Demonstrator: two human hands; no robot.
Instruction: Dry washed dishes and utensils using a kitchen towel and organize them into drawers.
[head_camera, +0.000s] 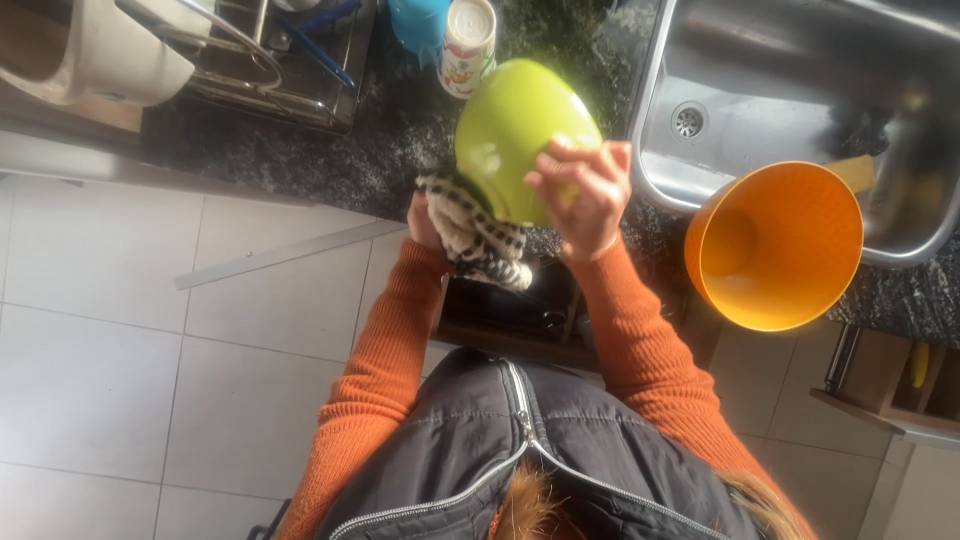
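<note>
A lime-green bowl (515, 125) is held tilted above the dark stone counter (380, 150). My right hand (585, 195) grips its rim from the right. My left hand (424, 218) is mostly hidden under a cream and black striped cloth (475, 238), which it presses against the bowl's lower left side. Both arms wear orange ribbed sleeves.
An orange bowl (775, 245) leans on the edge of the steel sink (800, 70) at the right. A metal dish rack (275, 60), a patterned white cup (468, 45) and a blue item (420, 20) stand at the back. An open drawer (510, 312) lies below my hands.
</note>
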